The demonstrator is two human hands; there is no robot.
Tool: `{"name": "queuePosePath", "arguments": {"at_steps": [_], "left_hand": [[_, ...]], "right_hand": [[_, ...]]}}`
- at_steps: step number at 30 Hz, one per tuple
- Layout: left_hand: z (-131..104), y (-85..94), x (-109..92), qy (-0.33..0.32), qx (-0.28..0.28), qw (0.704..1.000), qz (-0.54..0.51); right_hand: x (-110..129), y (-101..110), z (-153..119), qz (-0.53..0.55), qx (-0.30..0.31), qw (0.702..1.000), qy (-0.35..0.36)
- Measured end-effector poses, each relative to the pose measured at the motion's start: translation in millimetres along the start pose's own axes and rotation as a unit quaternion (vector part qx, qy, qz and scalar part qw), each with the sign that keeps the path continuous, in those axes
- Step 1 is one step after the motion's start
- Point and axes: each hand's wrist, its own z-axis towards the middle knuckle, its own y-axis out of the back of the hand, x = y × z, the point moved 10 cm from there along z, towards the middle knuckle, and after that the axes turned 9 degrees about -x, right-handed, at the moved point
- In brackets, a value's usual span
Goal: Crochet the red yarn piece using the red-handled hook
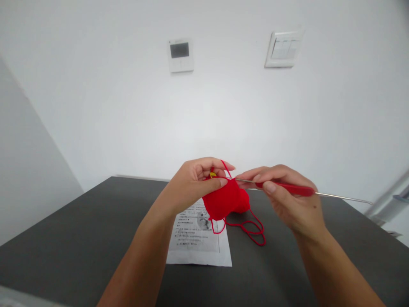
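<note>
1. Table [79, 238]: dark, flat; a printed sheet [200, 238] lies on it under the hands, w/ a loose loop of red yarn [252, 228] trailing beside the sheet's right edge.
2. Left hand [194, 183]: raised above the sheet, fingers curled, thumb & forefinger pinched on the top edge of the red crochet piece [225, 200]. Yarn strand runs up over the forefinger.
3. Right hand [287, 196]: closed in a pencil-like grip on the hook [297, 190], red handle between thumb & fingers, bare metal shaft sticking out to the right; tip meets the piece's top edge.
4. Crochet piece: hangs in the air btwn both hands, small, cupped. Prob. very light, soft, floppy, stretchy; best pinched near the working edge, as a loose grip would let stitches sag.
5. Hook: thin, stiff, likely slick metal; handle is the place to hold.
6. Yellow marker [212, 175]: tiny, by the left fingertips, on the piece's edge.
</note>
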Motion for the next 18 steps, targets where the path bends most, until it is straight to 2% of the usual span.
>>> {"name": "queuePosePath", "arguments": {"at_steps": [5, 13, 16, 18], "left_hand": [[0, -2.5, 1, 0.001, 0.005, 1.000, 0.028], [1, -1.9, 4, -0.032, -0.008, 0.995, 0.096], [1, -0.4, 1, -0.065, -0.028, 0.988, 0.139], [-1, -0.7, -8, -0.112, -0.050, 0.976, 0.182]], "right_hand": [[0, 0, -1, 0.012, 0.034, 0.999, -0.020], [11, 0, -4, -0.100, 0.062, 0.993, 0.006], [15, -1, -4, -0.172, 0.065, 0.982, 0.033], [19, -6, -4, -0.225, 0.079, 0.969, 0.060]]}}
